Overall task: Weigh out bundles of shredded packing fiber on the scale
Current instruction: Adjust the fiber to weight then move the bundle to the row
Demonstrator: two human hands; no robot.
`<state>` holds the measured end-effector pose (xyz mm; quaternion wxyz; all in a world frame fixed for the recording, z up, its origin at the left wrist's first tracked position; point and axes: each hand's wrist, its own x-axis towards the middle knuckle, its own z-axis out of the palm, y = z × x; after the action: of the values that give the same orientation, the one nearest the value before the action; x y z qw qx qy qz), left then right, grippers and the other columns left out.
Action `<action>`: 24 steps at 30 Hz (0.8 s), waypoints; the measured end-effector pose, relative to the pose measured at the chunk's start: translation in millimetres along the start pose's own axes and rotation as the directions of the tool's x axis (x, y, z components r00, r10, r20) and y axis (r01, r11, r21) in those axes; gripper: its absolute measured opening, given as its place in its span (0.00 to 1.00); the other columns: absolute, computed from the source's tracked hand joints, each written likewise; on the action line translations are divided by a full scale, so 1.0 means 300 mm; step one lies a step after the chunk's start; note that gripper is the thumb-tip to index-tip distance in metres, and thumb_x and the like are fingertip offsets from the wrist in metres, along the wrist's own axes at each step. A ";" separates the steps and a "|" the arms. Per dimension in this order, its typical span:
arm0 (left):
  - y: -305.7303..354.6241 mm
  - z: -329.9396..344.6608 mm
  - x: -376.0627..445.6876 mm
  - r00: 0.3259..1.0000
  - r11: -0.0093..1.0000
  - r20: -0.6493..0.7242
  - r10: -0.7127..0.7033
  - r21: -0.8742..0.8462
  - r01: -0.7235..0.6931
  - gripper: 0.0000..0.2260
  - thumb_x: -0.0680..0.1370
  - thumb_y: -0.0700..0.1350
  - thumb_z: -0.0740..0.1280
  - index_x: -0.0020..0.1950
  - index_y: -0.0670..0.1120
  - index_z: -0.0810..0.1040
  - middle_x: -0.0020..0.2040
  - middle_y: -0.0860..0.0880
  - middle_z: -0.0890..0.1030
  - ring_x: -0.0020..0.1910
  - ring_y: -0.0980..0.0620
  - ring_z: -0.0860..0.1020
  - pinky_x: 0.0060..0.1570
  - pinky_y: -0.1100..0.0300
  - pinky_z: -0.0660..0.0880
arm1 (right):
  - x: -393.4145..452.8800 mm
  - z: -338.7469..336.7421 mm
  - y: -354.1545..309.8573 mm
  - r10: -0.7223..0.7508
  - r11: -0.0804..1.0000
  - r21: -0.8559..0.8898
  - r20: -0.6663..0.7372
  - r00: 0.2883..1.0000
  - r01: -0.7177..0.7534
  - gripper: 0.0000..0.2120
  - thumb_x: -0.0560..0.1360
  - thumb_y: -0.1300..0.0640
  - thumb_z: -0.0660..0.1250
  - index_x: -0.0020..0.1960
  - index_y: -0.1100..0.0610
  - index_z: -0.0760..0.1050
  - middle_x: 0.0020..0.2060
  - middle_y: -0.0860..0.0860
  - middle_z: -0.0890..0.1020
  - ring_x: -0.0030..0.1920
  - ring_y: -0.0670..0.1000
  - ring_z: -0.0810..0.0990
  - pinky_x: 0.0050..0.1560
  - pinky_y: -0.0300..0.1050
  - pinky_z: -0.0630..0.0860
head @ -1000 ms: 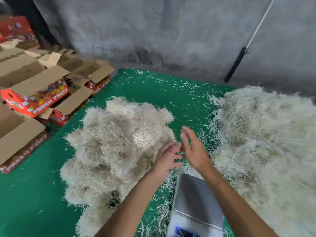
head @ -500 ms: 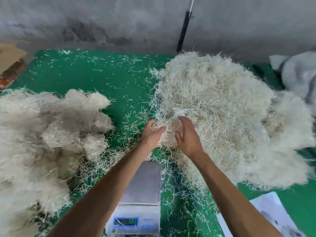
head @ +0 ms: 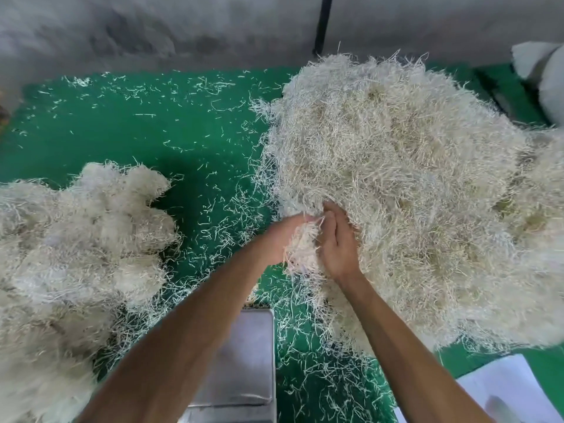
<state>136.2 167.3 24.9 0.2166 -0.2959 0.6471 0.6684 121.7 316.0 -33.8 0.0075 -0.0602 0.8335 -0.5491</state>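
Left of the scale [head: 241, 358], weighed fiber bundles [head: 79, 254] are lying heaped on the green mat [head: 122, 132]. Beyond the scale's bare steel pan, the left hand [head: 279, 239] and right hand [head: 337, 242] are closing their fingers around a tuft of shredded fiber [head: 300, 245], at the near edge of the big loose pile [head: 412, 193] rising right of the scale. Tangled strands are likely to drag extra fiber along, making the bundle overweight, or spill around the pan.

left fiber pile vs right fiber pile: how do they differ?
The right pile is one large loose mound; the left pile is made of separate rounded clumps. Both hands, left hand and right hand, gather fiber at the right pile's edge; the left pile is untouched. Both are pale shredded fiber on the green mat.
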 end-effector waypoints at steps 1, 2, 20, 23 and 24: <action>0.009 -0.032 -0.005 0.999 0.999 -0.031 0.029 -0.038 -0.031 0.15 0.85 0.52 0.57 0.71 0.63 0.66 0.75 0.54 0.67 0.70 0.58 0.71 0.53 0.79 0.65 | -0.004 -0.019 -0.001 -0.010 0.999 -0.035 0.027 1.000 0.011 0.25 0.86 0.35 0.45 0.77 0.43 0.64 0.55 0.38 0.81 0.55 0.34 0.79 0.57 0.34 0.77; 0.028 -0.063 -0.028 1.000 1.000 -0.003 0.028 -0.003 -0.028 0.15 0.84 0.56 0.58 0.71 0.65 0.66 0.76 0.54 0.65 0.75 0.51 0.65 0.60 0.74 0.63 | -0.008 -0.035 0.003 -0.017 0.995 -0.096 0.094 0.995 0.026 0.27 0.85 0.32 0.46 0.79 0.42 0.61 0.66 0.39 0.77 0.66 0.39 0.76 0.67 0.43 0.74; 0.052 -0.266 -0.539 0.982 0.985 0.068 0.174 -0.030 -0.172 0.28 0.65 0.61 0.78 0.61 0.52 0.81 0.71 0.40 0.74 0.61 0.42 0.80 0.59 0.45 0.77 | -0.179 -0.014 -0.375 -0.107 0.809 -0.533 0.282 0.953 0.248 0.34 0.76 0.62 0.73 0.78 0.60 0.62 0.58 0.55 0.81 0.53 0.53 0.82 0.51 0.40 0.77; 0.086 -0.343 -0.584 0.964 0.961 -0.078 0.253 0.131 -0.242 0.38 0.63 0.65 0.77 0.70 0.55 0.73 0.78 0.45 0.63 0.73 0.40 0.65 0.65 0.45 0.66 | -0.186 -0.106 -0.361 -0.093 0.737 -0.627 0.275 0.957 0.252 0.22 0.80 0.54 0.70 0.69 0.60 0.67 0.38 0.45 0.74 0.36 0.45 0.75 0.32 0.38 0.68; 0.096 -0.363 -0.591 0.962 0.957 -0.083 0.259 0.158 -0.243 0.42 0.62 0.66 0.77 0.72 0.55 0.70 0.78 0.47 0.63 0.73 0.41 0.64 0.65 0.45 0.66 | -0.187 -0.128 -0.359 -0.084 0.716 -0.653 0.270 0.959 0.247 0.22 0.80 0.52 0.70 0.69 0.59 0.67 0.36 0.44 0.73 0.34 0.45 0.74 0.31 0.40 0.66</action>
<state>259.0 73.7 167.4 0.1173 -0.2286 0.7371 0.6250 184.4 315.3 77.0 0.0282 -0.1940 0.9613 -0.1937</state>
